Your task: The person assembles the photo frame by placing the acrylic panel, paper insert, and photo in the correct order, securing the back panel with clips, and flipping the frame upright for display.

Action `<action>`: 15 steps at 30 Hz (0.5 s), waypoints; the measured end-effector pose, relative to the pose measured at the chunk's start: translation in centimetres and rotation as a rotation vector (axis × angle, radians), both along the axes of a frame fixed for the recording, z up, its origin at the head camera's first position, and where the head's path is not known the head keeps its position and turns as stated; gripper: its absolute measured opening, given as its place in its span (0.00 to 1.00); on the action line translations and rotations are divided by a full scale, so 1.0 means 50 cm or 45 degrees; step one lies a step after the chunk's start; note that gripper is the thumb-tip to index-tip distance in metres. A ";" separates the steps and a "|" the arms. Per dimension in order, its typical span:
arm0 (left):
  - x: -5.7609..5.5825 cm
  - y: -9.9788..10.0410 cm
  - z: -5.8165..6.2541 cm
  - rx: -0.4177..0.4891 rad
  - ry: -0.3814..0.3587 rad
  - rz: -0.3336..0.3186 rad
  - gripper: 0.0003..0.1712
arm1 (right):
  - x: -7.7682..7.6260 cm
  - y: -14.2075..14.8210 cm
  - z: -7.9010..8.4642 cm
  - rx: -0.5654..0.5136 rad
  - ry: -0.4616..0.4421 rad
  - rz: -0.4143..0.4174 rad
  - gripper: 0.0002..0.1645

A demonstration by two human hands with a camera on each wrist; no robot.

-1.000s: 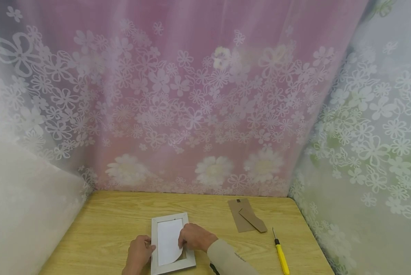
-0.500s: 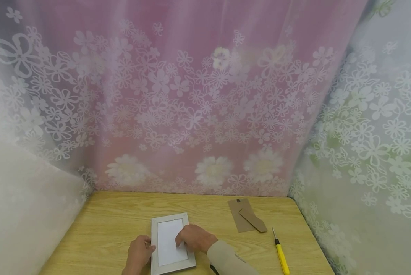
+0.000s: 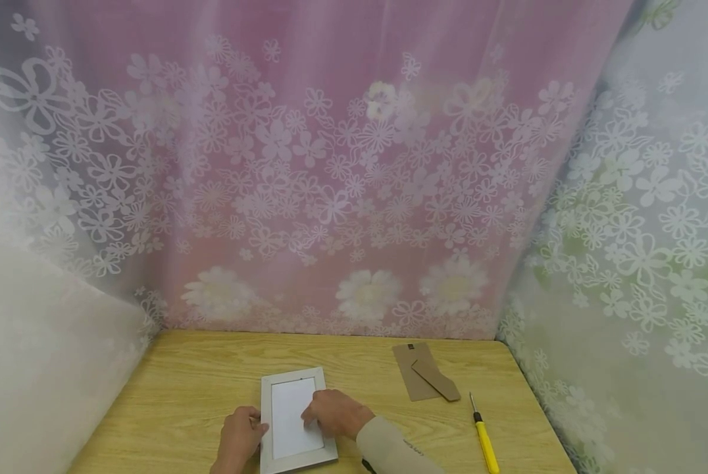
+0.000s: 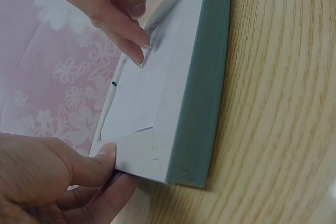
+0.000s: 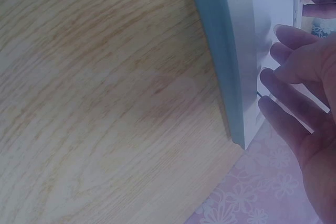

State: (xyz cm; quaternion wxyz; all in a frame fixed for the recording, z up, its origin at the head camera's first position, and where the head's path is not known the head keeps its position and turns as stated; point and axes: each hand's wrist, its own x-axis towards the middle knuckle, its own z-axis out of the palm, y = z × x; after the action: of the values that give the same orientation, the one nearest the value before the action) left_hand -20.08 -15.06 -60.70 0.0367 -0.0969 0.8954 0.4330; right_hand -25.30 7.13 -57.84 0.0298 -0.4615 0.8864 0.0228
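Observation:
A white picture frame (image 3: 328,447) lies on the table with a sheet of white paper (image 3: 287,421) flat inside its border. My left hand (image 3: 239,434) holds the frame's left edge. In the left wrist view its thumb (image 4: 97,166) presses on top of the border and the other fingers curl underneath. My right hand (image 3: 335,413) reaches over the frame's right side. Its fingertips rest on the paper, the fingers loosely bent and pinching nothing, as the right wrist view shows. The outer side of the frame looks greenish (image 4: 202,93) in the wrist views.
At the back right of the wood-grain table (image 3: 212,362) lies a brown backing board (image 3: 410,375) with a stand leg (image 3: 439,382) across it. A yellow screwdriver (image 3: 485,444) lies near the right edge. Flowered curtains (image 3: 354,197) enclose the table.
The paper's lower right corner, curled up a second ago, now lies flat in the frame. My right hand has let go of the sheet's edge and touches its face. My left hand has not moved.

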 end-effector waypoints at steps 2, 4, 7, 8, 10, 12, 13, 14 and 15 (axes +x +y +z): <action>0.000 0.000 0.001 0.002 0.005 -0.001 0.16 | 0.000 0.001 0.002 -0.008 -0.013 -0.005 0.18; 0.000 0.000 0.001 0.002 0.011 -0.001 0.16 | 0.001 0.002 0.004 -0.014 -0.015 -0.003 0.17; 0.000 0.000 0.002 0.000 0.017 0.001 0.16 | 0.001 0.003 0.005 -0.016 -0.012 0.004 0.17; 0.000 0.000 0.002 -0.002 0.014 0.001 0.16 | 0.001 0.003 0.005 -0.016 -0.010 0.007 0.17; 0.000 0.000 0.002 -0.003 0.009 0.003 0.16 | 0.001 0.003 0.004 -0.019 -0.009 0.015 0.16; 0.001 0.000 0.002 -0.004 0.009 0.005 0.16 | 0.001 0.003 0.004 -0.020 -0.002 0.020 0.17; 0.001 0.000 0.001 -0.007 0.016 0.003 0.16 | 0.001 0.003 0.004 -0.025 -0.005 0.022 0.17; 0.001 0.000 0.000 -0.006 0.021 0.004 0.15 | 0.002 0.003 0.004 -0.029 -0.008 0.023 0.17; 0.001 -0.001 -0.001 -0.005 0.027 0.006 0.15 | 0.002 0.003 0.005 -0.032 -0.009 0.025 0.17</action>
State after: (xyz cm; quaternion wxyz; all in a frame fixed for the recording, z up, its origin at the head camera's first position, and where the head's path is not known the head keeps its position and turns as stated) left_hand -20.01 -15.09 -60.72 0.0261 -0.0945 0.8964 0.4323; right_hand -25.22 7.26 -57.60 0.0270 -0.4707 0.8818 0.0104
